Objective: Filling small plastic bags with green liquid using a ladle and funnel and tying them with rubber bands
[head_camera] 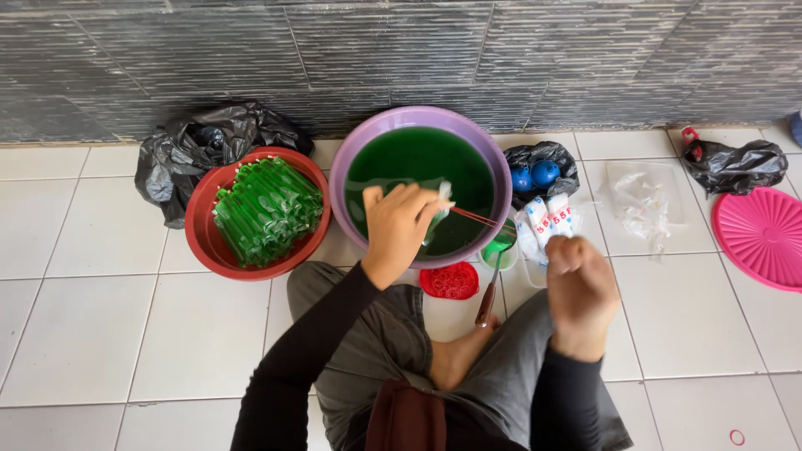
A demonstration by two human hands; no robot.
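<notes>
My left hand (399, 227) is over the near side of a purple basin (498, 163) full of dark green liquid, pinching the top of a small clear plastic bag (441, 207). A red rubber band (480, 219) stretches from that bag toward my right hand (578, 284), which is closed in a fist near my knee, pulling the band. A red bowl (200, 219) on the left holds several long green filled tubes (267, 209).
Black plastic bags (192, 150) lie behind the red bowl, another (735, 163) at the right. A pink round lid (762, 235), clear plastic bags (643, 200), a small green cup with a ladle (497, 250), a red pile of rubber bands (451, 281) and blue balls (535, 175) surround me on the tiled floor.
</notes>
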